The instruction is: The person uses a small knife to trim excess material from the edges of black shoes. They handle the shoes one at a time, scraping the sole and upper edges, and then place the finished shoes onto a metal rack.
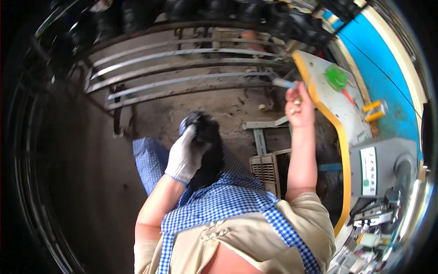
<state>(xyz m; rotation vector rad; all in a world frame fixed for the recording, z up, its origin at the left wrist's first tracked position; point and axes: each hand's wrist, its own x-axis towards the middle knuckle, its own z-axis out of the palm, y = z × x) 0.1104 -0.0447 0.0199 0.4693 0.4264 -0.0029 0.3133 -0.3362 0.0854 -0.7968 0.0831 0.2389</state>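
My left hand (185, 155), in a white knitted glove, is closed round a long black item (211, 157) that stands over my lap, against my blue checked apron (200, 210). The item looks soft and dark; its exact kind does not show. Bare and raised to the right, my right hand (300, 107) is closed on a small brush (284, 83) with a pale tip and a light blue part, pointing left, close to the table's edge. Small pale bits show on its fingers. The brush is apart from the black item.
To my right stands a pale worktable (321, 73) with a yellow edge, bearing a green object (336, 77) with a red stick beside it. A grey machine (388, 164) sits farther along. Ahead is a metal rack (182, 66) below a row of dark objects. A plastic crate (264, 172) is under the table.
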